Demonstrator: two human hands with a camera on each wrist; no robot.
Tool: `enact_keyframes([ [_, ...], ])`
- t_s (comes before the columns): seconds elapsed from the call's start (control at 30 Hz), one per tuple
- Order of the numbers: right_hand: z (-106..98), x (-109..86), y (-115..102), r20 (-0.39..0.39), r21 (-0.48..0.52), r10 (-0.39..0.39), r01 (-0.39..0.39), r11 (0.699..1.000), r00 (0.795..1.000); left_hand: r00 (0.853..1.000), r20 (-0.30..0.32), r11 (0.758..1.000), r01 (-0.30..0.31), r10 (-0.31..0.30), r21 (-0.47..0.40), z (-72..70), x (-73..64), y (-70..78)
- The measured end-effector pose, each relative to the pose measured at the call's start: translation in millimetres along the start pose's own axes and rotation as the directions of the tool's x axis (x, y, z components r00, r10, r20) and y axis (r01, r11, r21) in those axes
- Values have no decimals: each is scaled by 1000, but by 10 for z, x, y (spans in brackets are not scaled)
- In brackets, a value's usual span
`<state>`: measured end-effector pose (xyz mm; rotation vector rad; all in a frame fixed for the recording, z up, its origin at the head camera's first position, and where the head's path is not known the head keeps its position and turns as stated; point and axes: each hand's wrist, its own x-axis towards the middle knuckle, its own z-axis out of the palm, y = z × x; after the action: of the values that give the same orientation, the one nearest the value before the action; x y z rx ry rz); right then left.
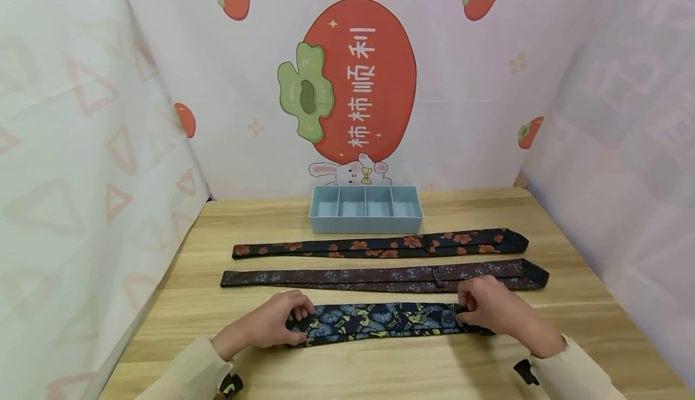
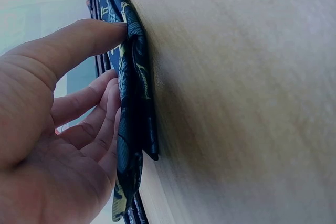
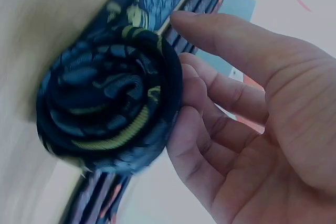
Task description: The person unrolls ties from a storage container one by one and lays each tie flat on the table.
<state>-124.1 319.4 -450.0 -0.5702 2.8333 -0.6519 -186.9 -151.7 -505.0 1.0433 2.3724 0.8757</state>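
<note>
A dark navy necktie (image 1: 374,320) with blue and yellow figures lies across the near part of the table. At its left end my left hand (image 1: 274,321) pinches it between thumb and fingers; in the left wrist view this end of the necktie (image 2: 122,103) looks folded in layers. My right hand (image 1: 491,306) holds the right end. There the right wrist view shows the necktie wound into a coiled roll (image 3: 110,98), with curled fingers (image 3: 191,95) against its side and the thumb near its top. In the head view the right hand mostly hides the roll.
Just beyond lies a maroon necktie (image 1: 353,276) with small blue flowers, stretched sideways. Behind it is a dark necktie (image 1: 380,245) with orange flowers. A light blue box (image 1: 366,225) with several compartments stands at the back of the wooden table (image 1: 260,213), before a printed cloth (image 1: 456,116).
</note>
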Motion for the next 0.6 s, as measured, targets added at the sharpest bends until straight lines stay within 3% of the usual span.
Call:
enact_keyframes([
  [0.03, -22, -17, 11, -1, 1, 14, -14, 1000, 1000, 999, 4, 999, 34, -34, -13, -14, -2, 38],
  [0.13, -83, -66, 59, -8, -10, 67, -67, 998, 998, 998, 9, 998, 59, -59, -7, -19, -1, 73],
  [0.27, -147, -127, 155, -29, -46, 127, -128, 991, 991, 998, 7, 998, 55, -54, -8, -18, -6, 74],
  [0.37, -188, -177, 251, -50, -77, 161, -164, 983, 986, 1000, 1, 999, 29, -29, -15, -15, -12, 26],
  [0.5, -219, -240, 376, -56, -88, 196, -201, 976, 979, 999, -21, 999, -50, 49, -14, 1, -35, -103],
  [0.6, -233, -277, 420, -43, -67, 203, -206, 976, 978, 995, -33, 996, -93, 93, -6, 35, -30, -253],
])
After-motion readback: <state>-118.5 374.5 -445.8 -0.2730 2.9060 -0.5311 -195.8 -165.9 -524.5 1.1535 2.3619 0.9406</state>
